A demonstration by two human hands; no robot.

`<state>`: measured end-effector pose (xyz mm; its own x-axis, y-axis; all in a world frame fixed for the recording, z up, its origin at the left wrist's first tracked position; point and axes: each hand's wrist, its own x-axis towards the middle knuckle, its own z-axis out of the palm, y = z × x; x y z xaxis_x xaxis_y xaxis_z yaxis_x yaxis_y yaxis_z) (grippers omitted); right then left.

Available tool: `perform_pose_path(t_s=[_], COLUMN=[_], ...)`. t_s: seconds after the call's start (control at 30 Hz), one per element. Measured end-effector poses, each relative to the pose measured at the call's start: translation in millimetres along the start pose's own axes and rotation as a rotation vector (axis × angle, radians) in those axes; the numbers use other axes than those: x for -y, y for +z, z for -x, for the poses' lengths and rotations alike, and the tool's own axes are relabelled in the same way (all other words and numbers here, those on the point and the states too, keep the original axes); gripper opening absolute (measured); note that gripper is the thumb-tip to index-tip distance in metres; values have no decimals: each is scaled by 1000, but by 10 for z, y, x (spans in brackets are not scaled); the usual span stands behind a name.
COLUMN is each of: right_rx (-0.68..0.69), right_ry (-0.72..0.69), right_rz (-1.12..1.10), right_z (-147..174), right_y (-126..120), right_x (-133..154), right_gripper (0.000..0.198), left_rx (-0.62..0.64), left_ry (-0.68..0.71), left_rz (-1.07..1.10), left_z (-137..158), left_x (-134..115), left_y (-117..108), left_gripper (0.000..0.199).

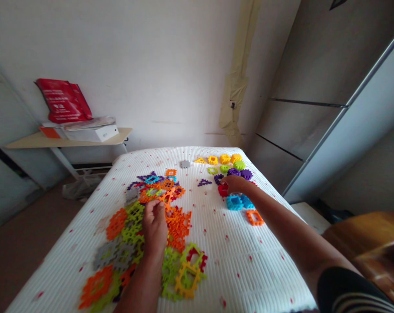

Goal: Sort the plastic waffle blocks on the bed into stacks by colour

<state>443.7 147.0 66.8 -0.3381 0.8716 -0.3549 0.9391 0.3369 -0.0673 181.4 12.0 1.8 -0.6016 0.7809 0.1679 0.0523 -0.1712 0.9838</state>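
My left hand (155,224) is over a loose pile of flat plastic interlocking pieces, its fingers curled together. Whether a piece is between the fingertips I cannot make out. Close to those fingertips lie orange interlocking pieces (179,226), with lime-green pieces (133,221) to the left. On the right side of the bed, my right hand (235,184) has its fingers closed at a red interlocking piece (223,190), which they partly cover. Purple pieces (233,172) sit just behind that hand, and blue stacked pieces (234,202) lie in front of it.
Yellow stacks (225,159) and green stacks (239,165) stand farther back on the white quilted cover (213,261). An orange square frame (255,218) lies nearer. Left of the bed, a small table (24,142) bears a red bag (63,102). A wardrobe (301,113) stands right.
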Motion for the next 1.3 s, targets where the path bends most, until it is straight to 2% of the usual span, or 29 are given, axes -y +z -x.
perform_pose_path(t_s=[0.43,0.63,0.93,1.03,1.17,1.3], right_rx=[-70,-78,-102,-164,-308,-559], right_ry=[-21,-32,-39,-48,-150,-495], right_rz=[181,236,217,186,126,-97], right_z=[-54,-81,9,100,272,447], right_y=[22,34,-32,-123,-190,-40], right_x=[37,31,83,160,418,783], right_gripper=[59,55,48,43,27,24], left_rx=[-17,-7,-3,11,55,146], left_ry=[-69,-60,-16,-19,-6,-32], left_rz=[-59,-62,-33,-40,-24,36], left_z=[26,30,10,10,11,25], left_x=[-77,-67,-49,-37,-4,-5], left_y=[11,13,14,12,14,35], left_gripper=[26,24,25,26,26,27])
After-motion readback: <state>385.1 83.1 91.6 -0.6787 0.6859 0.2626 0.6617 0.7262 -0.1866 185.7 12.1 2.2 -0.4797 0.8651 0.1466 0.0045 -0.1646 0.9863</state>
